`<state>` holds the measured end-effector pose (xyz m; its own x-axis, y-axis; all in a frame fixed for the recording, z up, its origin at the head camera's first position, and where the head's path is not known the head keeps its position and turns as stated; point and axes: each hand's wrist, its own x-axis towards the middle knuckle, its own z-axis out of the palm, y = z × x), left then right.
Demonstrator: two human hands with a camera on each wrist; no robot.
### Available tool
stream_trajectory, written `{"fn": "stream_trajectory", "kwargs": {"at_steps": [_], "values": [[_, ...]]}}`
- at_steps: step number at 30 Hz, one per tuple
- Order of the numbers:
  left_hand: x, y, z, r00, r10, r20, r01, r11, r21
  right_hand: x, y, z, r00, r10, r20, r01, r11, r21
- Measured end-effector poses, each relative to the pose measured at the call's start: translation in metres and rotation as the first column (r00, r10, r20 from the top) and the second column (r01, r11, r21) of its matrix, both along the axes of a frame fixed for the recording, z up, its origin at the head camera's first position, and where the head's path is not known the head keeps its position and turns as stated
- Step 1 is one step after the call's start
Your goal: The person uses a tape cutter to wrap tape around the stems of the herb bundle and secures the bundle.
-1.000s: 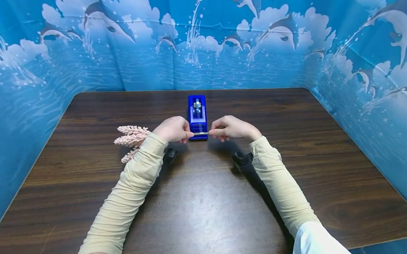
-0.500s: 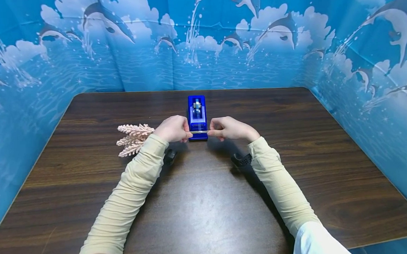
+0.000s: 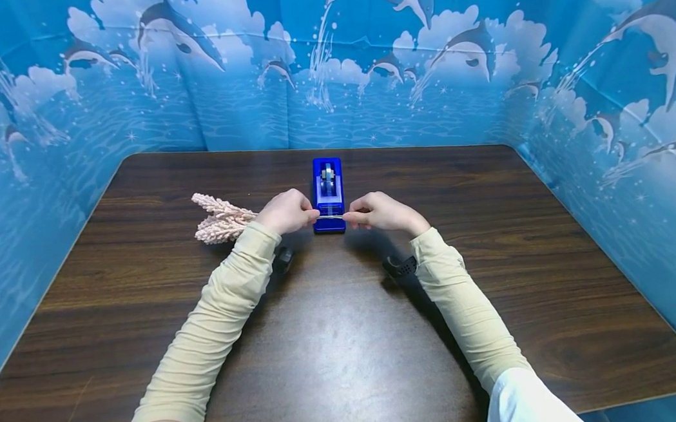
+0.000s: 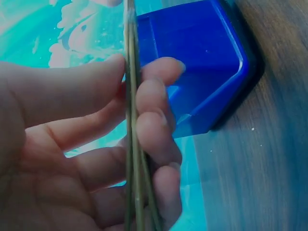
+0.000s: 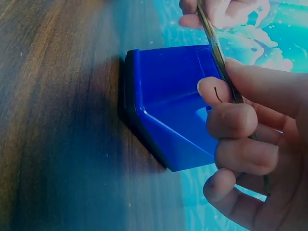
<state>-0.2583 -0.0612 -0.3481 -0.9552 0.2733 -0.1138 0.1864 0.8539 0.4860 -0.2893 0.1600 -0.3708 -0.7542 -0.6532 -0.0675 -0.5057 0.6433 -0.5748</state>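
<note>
My left hand [image 3: 286,212] pinches a bunch of thin green-brown stems [image 4: 134,96] between thumb and fingers. These belong to pale pink flower sprigs [image 3: 222,219], whose heads stick out left of that hand. My right hand [image 3: 381,211] pinches the other end of the stems [image 5: 236,94], so the bunch lies level between both hands. A shiny band, which looks like clear tape [image 5: 217,52], shows on the stems between the hands. Just behind and below them stands a blue tape dispenser [image 3: 330,209] with a roll in its upper part. The curled fingers hide parts of the stems.
The dark wood-grain table [image 3: 346,339] has a rounded far edge close behind the dispenser. A blue curtain with dolphins [image 3: 239,114] hangs around its back and sides. Both wrists carry black devices [image 3: 399,265].
The flower heads have turned and shifted upward at the left, as the bunch rolls. Both hands have moved slightly away from the person, keeping hold of the stems. The dispenser stays in place.
</note>
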Motion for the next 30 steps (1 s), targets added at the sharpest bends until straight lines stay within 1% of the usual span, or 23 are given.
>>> {"fn": "stream_trajectory", "kwargs": {"at_steps": [7,11,14,16,19,23,26,30], "values": [[-0.0024,0.0014,-0.0040,0.999,0.011,-0.039,-0.012,1.000,-0.027,-0.0015,-0.0010,-0.0016,0.996,-0.073,0.042,0.074,0.997,-0.015],[-0.0033,0.0016,-0.0046,0.999,0.010,-0.041,-0.011,1.000,-0.026,-0.0018,-0.0004,-0.0011,0.993,-0.101,0.054,0.102,0.995,-0.020],[-0.0039,0.0016,-0.0047,1.000,0.010,-0.030,-0.010,1.000,-0.004,-0.0019,-0.0001,0.0006,0.990,-0.106,0.093,0.110,0.993,-0.043],[-0.0038,0.0017,-0.0046,1.000,0.014,-0.014,-0.013,1.000,0.018,-0.0019,0.0005,0.0012,0.986,-0.103,0.134,0.112,0.992,-0.059],[-0.0032,0.0015,-0.0034,1.000,0.011,0.000,-0.011,0.999,0.036,-0.0025,0.0012,0.0020,0.976,-0.101,0.193,0.116,0.991,-0.072],[-0.0025,0.0012,-0.0013,1.000,-0.004,0.002,0.004,0.999,0.034,-0.0024,0.0017,0.0030,0.959,-0.117,0.258,0.143,0.986,-0.084],[-0.0022,0.0014,-0.0005,1.000,-0.015,0.009,0.015,0.999,0.030,-0.0014,0.0021,0.0033,0.954,-0.123,0.274,0.151,0.985,-0.084],[-0.0015,0.0021,0.0002,1.000,-0.023,0.007,0.023,0.999,0.025,-0.0002,0.0028,0.0029,0.954,-0.123,0.274,0.150,0.985,-0.080]]}}
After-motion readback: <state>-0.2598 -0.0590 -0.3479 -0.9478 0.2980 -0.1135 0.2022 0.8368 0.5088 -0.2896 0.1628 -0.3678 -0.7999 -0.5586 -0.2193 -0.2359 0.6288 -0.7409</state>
